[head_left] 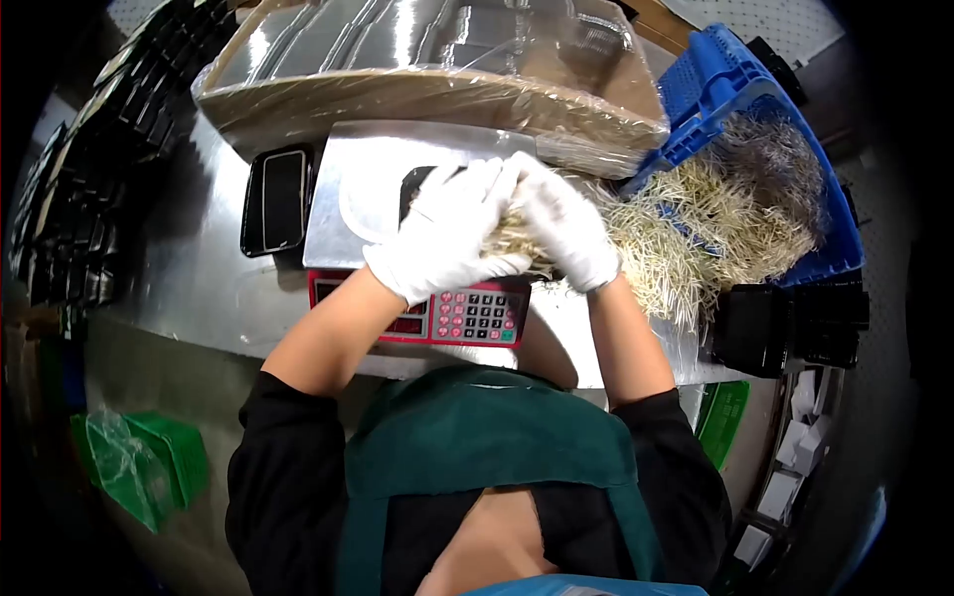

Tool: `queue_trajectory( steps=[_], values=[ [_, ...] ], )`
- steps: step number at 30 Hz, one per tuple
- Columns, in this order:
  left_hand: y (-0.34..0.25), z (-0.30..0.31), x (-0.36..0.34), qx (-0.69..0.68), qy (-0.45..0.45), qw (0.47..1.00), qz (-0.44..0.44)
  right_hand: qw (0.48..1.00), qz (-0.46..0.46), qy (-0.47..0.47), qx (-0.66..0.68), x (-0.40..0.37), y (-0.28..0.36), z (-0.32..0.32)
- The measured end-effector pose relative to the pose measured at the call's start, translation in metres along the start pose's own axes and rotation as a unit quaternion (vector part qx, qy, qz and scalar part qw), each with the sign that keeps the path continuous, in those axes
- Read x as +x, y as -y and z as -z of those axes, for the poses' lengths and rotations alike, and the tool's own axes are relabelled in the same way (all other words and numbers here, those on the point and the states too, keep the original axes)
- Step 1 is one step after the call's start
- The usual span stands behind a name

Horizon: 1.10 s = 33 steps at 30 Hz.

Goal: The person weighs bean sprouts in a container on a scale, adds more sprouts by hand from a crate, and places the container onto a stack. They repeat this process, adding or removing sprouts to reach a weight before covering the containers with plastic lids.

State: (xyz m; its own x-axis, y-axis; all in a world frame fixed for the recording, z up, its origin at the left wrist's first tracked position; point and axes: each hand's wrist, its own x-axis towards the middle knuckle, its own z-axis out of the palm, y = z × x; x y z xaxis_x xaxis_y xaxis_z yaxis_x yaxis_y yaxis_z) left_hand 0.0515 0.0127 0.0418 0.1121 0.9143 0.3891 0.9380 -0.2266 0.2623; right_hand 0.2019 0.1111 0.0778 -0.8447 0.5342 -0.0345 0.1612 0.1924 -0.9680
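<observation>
My left hand [442, 228] and my right hand [566, 221], both in white gloves, are closed around a bunch of sprouts [512, 236] between them, over the scale. The fingertips of the two hands come close together at the top. Beneath them is the scale's metal plate [348, 189], with its red keypad panel [477, 316] facing me. Part of a black tray [411, 185] shows on the plate behind my left hand, which hides the rest. To the right lies a loose heap of pale, thin sprouts [686, 238], spilling from a tipped blue crate [840, 223].
A cardboard box [427, 104] of clear plastic lids stands behind the scale. One black tray [276, 201] lies left of it. Stacked black trays [119, 149] rise at far left, more black trays [755, 328] at right. Green crates [164, 457] sit below at left.
</observation>
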Motion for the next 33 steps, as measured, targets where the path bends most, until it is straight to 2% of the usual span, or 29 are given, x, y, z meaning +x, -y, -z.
queue_trajectory(
  steps=[1,2,3,6,8,9,10,12,13,14,15,16,18,20,21,22,23,24,25,26,27,28,29,30,32,33],
  values=[
    [-0.004,-0.001,0.003,-0.007,0.014,1.0,0.014,0.969,0.08,-0.042,-0.229,-0.001,-0.013,-0.005],
    [0.001,-0.017,0.003,0.023,-0.044,0.999,0.011,0.879,0.152,-0.08,-0.445,0.0,-0.028,-0.006],
    [-0.003,-0.015,0.002,0.015,-0.037,0.999,0.028,0.878,0.15,-0.082,-0.447,0.002,-0.028,0.0],
    [-0.007,-0.005,-0.001,-0.007,-0.015,0.999,0.049,0.772,0.223,-0.016,-0.595,-0.003,-0.024,0.032],
    [-0.007,-0.005,0.001,-0.015,-0.005,0.998,0.053,0.865,0.127,0.098,-0.476,0.005,-0.038,0.058],
    [-0.007,-0.004,0.002,-0.026,0.003,0.998,0.055,0.883,0.128,0.064,-0.448,0.0,-0.031,0.052],
    [-0.006,-0.005,0.002,-0.038,0.01,0.998,0.058,0.872,0.098,0.066,-0.476,-0.001,-0.031,0.047],
    [-0.005,-0.005,0.001,-0.042,0.008,0.998,0.053,0.823,0.116,0.045,-0.555,-0.003,-0.047,0.046],
    [-0.006,-0.004,0.0,-0.047,0.017,0.997,0.052,0.897,0.172,0.029,-0.406,-0.005,-0.06,0.054],
    [-0.006,-0.001,-0.001,-0.05,0.025,0.997,0.051,0.944,0.222,0.012,-0.243,-0.008,-0.069,0.065],
    [-0.006,0.002,-0.002,-0.048,0.049,0.995,0.069,0.975,0.159,-0.029,-0.151,-0.018,-0.059,0.07],
    [-0.006,0.002,-0.003,-0.044,0.049,0.995,0.069,0.989,0.071,-0.063,-0.114,-0.033,-0.04,0.076],
    [-0.005,0.0,-0.007,-0.003,0.057,0.995,0.083,0.979,-0.144,-0.144,0.009,-0.051,-0.043,0.099],
    [-0.006,0.011,-0.002,-0.03,0.082,0.991,0.1,0.959,-0.208,-0.191,-0.033,-0.058,-0.085,0.117],
    [-0.005,0.019,-0.001,-0.049,0.065,0.993,0.084,0.924,-0.331,-0.108,-0.16,-0.057,-0.095,0.124],
    [-0.006,0.029,-0.003,-0.067,0.049,0.994,0.069,0.828,-0.283,0.005,-0.485,-0.07,-0.122,0.132],
    [-0.006,0.047,-0.008,-0.07,0.066,0.991,0.095,0.793,-0.318,0.021,-0.518,-0.083,-0.136,0.137],
    [0.004,0.062,-0.018,-0.092,0.026,0.993,0.072,0.785,-0.377,0.009,-0.492,-0.087,-0.106,0.134],
    [0.018,0.063,-0.034,-0.135,-0.017,0.986,0.097,0.79,-0.367,-0.094,-0.483,-0.101,-0.114,0.145],
    [0.031,0.062,-0.05,-0.177,-0.058,0.975,0.118,0.865,-0.101,-0.138,-0.472,-0.126,-0.157,0.174],
    [0.036,0.065,-0.061,-0.178,-0.09,0.971,0.134,0.888,-0.114,-0.182,-0.406,-0.124,-0.117,0.158],
    [0.037,0.066,-0.07,-0.181,-0.123,0.964,0.148,0.962,-0.063,-0.255,-0.074,-0.13,-0.137,0.158],
    [0.038,0.059,-0.073,-0.172,-0.134,0.963,0.158,0.969,0.028,-0.246,-0.027,-0.113,-0.107,0.131],
    [0.032,0.053,-0.065,-0.218,-0.121,0.955,0.159,0.961,0.015,-0.232,-0.147,-0.092,-0.066,0.104],
    [0.001,0.043,-0.038,-0.133,-0.063,0.979,0.141,0.973,0.143,-0.143,-0.115,-0.05,-0.049,0.062],
    [-0.006,0.031,-0.024,-0.075,-0.075,0.991,0.081,0.961,0.202,-0.134,-0.132,-0.029,-0.043,0.04]
  ],
)
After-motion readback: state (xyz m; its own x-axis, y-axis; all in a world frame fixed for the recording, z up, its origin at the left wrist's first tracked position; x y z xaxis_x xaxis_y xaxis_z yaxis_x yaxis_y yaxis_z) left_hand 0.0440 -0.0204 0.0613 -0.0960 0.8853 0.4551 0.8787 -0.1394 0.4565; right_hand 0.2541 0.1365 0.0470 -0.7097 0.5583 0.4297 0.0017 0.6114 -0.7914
